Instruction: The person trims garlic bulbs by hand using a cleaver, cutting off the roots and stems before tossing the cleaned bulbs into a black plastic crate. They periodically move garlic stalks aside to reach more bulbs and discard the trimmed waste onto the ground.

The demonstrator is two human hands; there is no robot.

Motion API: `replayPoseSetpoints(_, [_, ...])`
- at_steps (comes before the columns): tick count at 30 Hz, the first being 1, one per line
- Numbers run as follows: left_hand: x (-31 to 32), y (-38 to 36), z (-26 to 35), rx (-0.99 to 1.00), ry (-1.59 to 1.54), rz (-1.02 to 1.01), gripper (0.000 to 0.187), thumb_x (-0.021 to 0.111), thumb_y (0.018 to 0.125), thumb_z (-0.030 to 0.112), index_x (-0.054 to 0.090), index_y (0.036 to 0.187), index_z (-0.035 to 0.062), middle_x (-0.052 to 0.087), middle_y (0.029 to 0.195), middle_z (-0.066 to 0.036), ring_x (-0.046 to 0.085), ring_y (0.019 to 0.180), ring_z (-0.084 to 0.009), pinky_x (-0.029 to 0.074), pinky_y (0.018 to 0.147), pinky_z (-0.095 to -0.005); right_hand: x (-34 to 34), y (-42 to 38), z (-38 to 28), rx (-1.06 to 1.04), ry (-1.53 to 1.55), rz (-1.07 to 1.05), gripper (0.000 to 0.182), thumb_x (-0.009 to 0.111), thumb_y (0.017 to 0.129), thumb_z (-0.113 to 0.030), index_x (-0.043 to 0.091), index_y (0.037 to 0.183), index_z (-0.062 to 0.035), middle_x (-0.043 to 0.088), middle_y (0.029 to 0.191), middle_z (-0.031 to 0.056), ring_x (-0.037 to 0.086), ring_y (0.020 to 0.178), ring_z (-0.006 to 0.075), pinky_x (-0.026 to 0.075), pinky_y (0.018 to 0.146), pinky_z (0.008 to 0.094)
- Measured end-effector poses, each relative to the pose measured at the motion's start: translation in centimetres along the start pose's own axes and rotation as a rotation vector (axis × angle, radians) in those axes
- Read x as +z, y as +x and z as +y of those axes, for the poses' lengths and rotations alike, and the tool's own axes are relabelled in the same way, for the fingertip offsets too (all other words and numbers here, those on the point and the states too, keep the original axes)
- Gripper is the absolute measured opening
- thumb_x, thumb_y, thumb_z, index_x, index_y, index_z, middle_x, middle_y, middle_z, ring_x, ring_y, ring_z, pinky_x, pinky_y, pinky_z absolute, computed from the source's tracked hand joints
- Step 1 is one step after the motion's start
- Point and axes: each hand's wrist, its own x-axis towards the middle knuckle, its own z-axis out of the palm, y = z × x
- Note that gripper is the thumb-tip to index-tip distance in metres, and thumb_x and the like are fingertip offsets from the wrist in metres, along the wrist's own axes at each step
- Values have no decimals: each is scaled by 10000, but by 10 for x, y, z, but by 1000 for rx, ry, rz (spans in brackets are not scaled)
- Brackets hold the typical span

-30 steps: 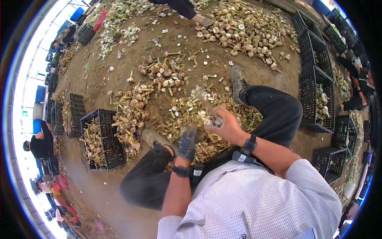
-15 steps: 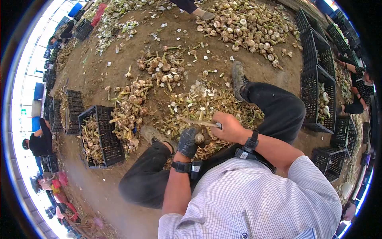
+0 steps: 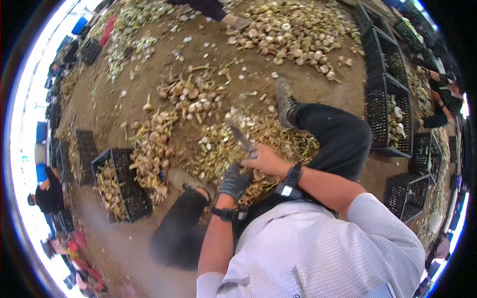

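Observation:
My left hand (image 3: 235,183), in a dark grey glove, has its fingers curled just above my lap; a garlic bulb it may be holding is hidden behind the fingers. My right hand (image 3: 266,161) is bare and closed around the handle of a knife (image 3: 240,136), whose blade points up and to the left. The two hands are close together, with the right thumb near the gloved fingers. Under and beyond them lies a heap of garlic trimmings (image 3: 258,130). To the left, garlic bulbs with stems (image 3: 151,144) are piled on the dirt floor.
A black crate (image 3: 136,191) with stems stands at the left. Several crates (image 3: 376,116) line the right side. A large garlic pile (image 3: 293,32) lies at the top, beside another person's foot (image 3: 241,23). Other people (image 3: 48,193) sit at both edges.
My right hand has moved left toward the gloved hand, and the blade has swung to point more upward. The bulb seen earlier at my left hand no longer shows. The whole view has shifted slightly.

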Motion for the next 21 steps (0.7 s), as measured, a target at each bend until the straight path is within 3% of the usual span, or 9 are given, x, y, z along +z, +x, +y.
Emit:
replayPoseSetpoints(2, [13, 9, 3, 34, -37, -104, 655, 732, 801, 335, 502, 1291, -34, 605, 1180, -289, 569, 1107, -439, 468, 926, -438, 5, 10, 25, 180, -49, -65, 422, 734, 814, -262, 636, 1111, 21, 629, 711, 47, 589, 629, 123, 490, 581, 317])
replayPoseSetpoints(5, [-10, 9, 22, -151, -475, -297, 708, 737, 808, 352, 466, 1331, -40, 518, 1318, -295, 499, 1220, -425, 426, 1001, -432, -12, 4, 25, 37, -148, 75, 416, 727, 805, -212, 625, 1114, 49, 641, 715, 68, 599, 580, 153, 483, 529, 313])
replayPoseSetpoints(9, [62, 77, -129, -303, -626, 120, 700, 693, 846, 340, 419, 1400, 12, 383, 1448, -260, 416, 1310, -387, 383, 1059, -438, -83, 37, 30, 55, 4, 391, 330, 703, 808, -206, 625, 970, 70, 629, 689, 89, 582, 532, 189, 454, 479, 347])
replayPoseSetpoints(13, [57, 87, -115, -292, -21, 36, 683, 671, 859, 331, 413, 1431, 61, 320, 1515, -209, 369, 1358, -366, 366, 1089, -434, -190, 49, -71, -85, 598, 976, 165, 656, 848, -133, 605, 810, 19, 603, 678, 69, 542, 515, 156, 409, 437, 344])
replayPoseSetpoints(14, [45, 83, -92, -264, 277, -76, 680, 671, 857, 333, 418, 1432, 73, 319, 1520, -195, 364, 1363, -364, 366, 1093, -431, -204, 49, -77, -122, 596, 986, 168, 661, 847, -137, 603, 814, 17, 606, 689, 70, 548, 533, 155, 414, 450, 337])
replayPoseSetpoints(16, [98, 115, -173, 108, 740, -153, 646, 662, 849, 338, 466, 1400, 64, 359, 1502, -177, 353, 1376, -353, 379, 1082, -426, -227, 43, -82, -195, 580, 999, 175, 671, 843, -146, 600, 824, 13, 612, 710, 73, 561, 570, 154, 426, 477, 324])
replayPoseSetpoints(18, [73, 91, -107, 42, 953, -459, 596, 653, 848, 336, 519, 1360, 63, 421, 1460, -189, 401, 1346, -354, 410, 1054, -433, -217, 55, -59, -188, 414, 1025, 295, 688, 838, -158, 580, 1029, 40, 601, 711, 50, 529, 530, 153, 433, 476, 351])
replayPoseSetpoints(19, [77, 87, -120, -107, 619, -279, 493, 599, 873, 357, 602, 1266, 59, 529, 1359, -200, 514, 1252, -345, 461, 992, -442, -197, 51, -49, -150, 372, 995, 299, 691, 837, -160, 582, 1034, 36, 601, 717, 47, 535, 551, 152, 439, 493, 351])
replayPoseSetpoints(21, [75, 80, -118, -157, 590, -327, 449, 573, 884, 366, 637, 1206, 59, 589, 1272, -205, 573, 1177, -342, 481, 961, -446, -165, 36, -38, -11, 309, 801, 297, 704, 831, -161, 590, 1030, 29, 600, 724, 41, 547, 595, 149, 450, 527, 355])
